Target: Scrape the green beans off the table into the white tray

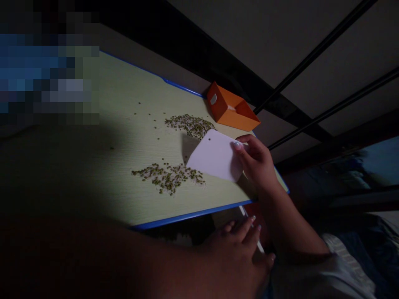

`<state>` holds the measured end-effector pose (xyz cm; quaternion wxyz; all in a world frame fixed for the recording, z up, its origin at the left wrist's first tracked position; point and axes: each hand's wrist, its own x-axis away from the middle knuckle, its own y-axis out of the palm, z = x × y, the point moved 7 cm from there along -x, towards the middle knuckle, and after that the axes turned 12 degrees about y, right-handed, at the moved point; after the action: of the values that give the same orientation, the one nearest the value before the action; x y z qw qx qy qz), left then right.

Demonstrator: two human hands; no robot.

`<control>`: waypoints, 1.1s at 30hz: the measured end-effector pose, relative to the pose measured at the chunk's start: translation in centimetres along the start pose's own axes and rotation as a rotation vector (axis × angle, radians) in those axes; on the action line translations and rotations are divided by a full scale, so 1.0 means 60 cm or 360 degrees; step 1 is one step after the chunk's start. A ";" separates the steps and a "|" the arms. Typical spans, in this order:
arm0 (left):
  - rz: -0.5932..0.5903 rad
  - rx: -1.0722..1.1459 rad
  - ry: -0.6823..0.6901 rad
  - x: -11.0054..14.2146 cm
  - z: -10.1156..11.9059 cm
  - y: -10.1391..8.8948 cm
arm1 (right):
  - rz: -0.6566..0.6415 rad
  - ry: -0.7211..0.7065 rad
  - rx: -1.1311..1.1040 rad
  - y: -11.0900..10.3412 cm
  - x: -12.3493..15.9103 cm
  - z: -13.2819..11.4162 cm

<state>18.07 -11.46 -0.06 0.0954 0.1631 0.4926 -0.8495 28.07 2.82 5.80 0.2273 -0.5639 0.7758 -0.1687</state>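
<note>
My right hand (257, 160) pinches a white card (215, 155) with a small hole near one corner. The card is tilted over the pale green tabletop (118, 174), its far edge between two heaps of small green beans mixed with pale grains. One bean heap (190, 124) lies by the card's upper corner; the other heap (170, 178) lies by its lower corner. Below the blue table edge, my left hand (241, 241) is empty, fingers spread, near a white bar (260, 247). Whether it touches the bar, I cannot tell.
An orange open box (235, 110) stands at the table's far edge, beside a wall with dark strips. A few loose beans are scattered left of the heaps. A blurred-out patch covers the upper left. Dark cloth (358, 241) is at the lower right.
</note>
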 end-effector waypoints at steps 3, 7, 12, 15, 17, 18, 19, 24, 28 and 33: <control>-0.0052 0.0003 0.0014 -0.001 0.002 0.000 | -0.0013 -0.0044 0.0021 -0.002 0.007 -0.004; -0.0085 0.0019 0.0026 -0.002 0.002 0.000 | 0.0065 -0.0082 0.0029 -0.023 0.013 0.007; -0.0034 -0.0009 0.0062 0.001 0.000 0.009 | 0.0194 -0.0216 -0.0056 -0.064 0.021 0.021; 0.0057 -0.0024 0.0072 0.004 0.001 0.012 | 0.0166 -0.0257 -0.0003 -0.070 0.027 0.023; 0.0054 -0.0014 0.0073 0.004 0.001 0.015 | 0.0170 -0.0269 0.0074 -0.069 0.028 0.020; 0.0040 -0.0006 0.0072 0.004 0.001 0.016 | 0.0168 -0.0294 0.0098 -0.067 0.029 0.017; 0.0018 0.0001 0.0071 0.004 0.001 0.016 | 0.0162 -0.0334 0.0107 -0.064 0.029 0.013; -0.0051 0.0037 0.0065 0.003 -0.001 0.010 | 0.0050 -0.0579 0.0064 -0.045 0.028 -0.006; -0.0080 0.0051 0.0024 0.003 0.000 0.009 | 0.0135 -0.0627 0.0040 -0.045 0.023 -0.010; -0.0046 0.0048 0.0044 0.003 0.003 0.009 | 0.0183 -0.0599 0.0089 -0.041 0.015 -0.010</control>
<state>18.05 -11.87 -0.45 0.0739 0.1692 0.4832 -0.8558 29.46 1.20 7.40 0.3932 -0.5337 0.7455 -0.0684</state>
